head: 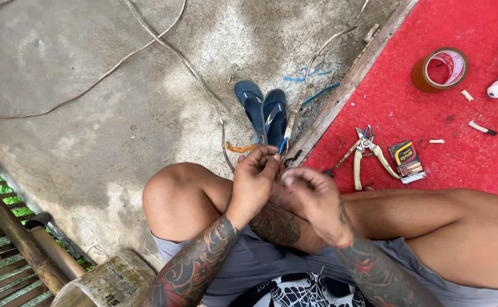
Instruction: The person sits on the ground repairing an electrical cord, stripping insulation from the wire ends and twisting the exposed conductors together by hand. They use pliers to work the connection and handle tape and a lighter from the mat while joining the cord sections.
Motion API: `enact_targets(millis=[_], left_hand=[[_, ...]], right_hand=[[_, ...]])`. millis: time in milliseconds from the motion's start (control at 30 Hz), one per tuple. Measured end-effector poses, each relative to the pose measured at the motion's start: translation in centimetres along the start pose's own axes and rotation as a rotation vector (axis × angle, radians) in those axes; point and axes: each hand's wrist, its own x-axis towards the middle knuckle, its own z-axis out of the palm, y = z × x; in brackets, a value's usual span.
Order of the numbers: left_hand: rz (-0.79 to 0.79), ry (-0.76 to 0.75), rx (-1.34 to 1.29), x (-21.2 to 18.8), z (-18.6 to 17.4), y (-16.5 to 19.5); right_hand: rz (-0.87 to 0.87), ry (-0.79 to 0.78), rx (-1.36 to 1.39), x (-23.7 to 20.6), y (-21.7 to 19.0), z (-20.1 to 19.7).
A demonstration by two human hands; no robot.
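While the person sits cross-legged, both hands meet above the knees. Left hand (255, 173): grip pinched on a thin blue-and-white wire (286, 140) that runs up toward the concrete floor (90, 113). Right hand (311, 196): fingers curled just beside the left; whether its grip pinches the wire, cannot tell. Blue flip-flops (263, 111): on the floor beyond the hands. Red mat (459, 153): bears cream-handled pruning shears (368, 153), a small box (406, 160), a brown tape roll (441, 69).
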Motion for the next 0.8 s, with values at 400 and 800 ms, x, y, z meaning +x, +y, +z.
enact_targets(millis=[400, 800], left_hand=[[-0.078, -0.065, -0.128, -1.2, 1.5, -0.9], [-0.058, -0.062, -0.134, -0.7, 3.2, -0.8]], right_hand=[[-0.043, 0.180, 0.111, 3.0, 2.9, -1.1], [-0.002, 0.169, 0.364, 3.0, 3.3, -1.4]])
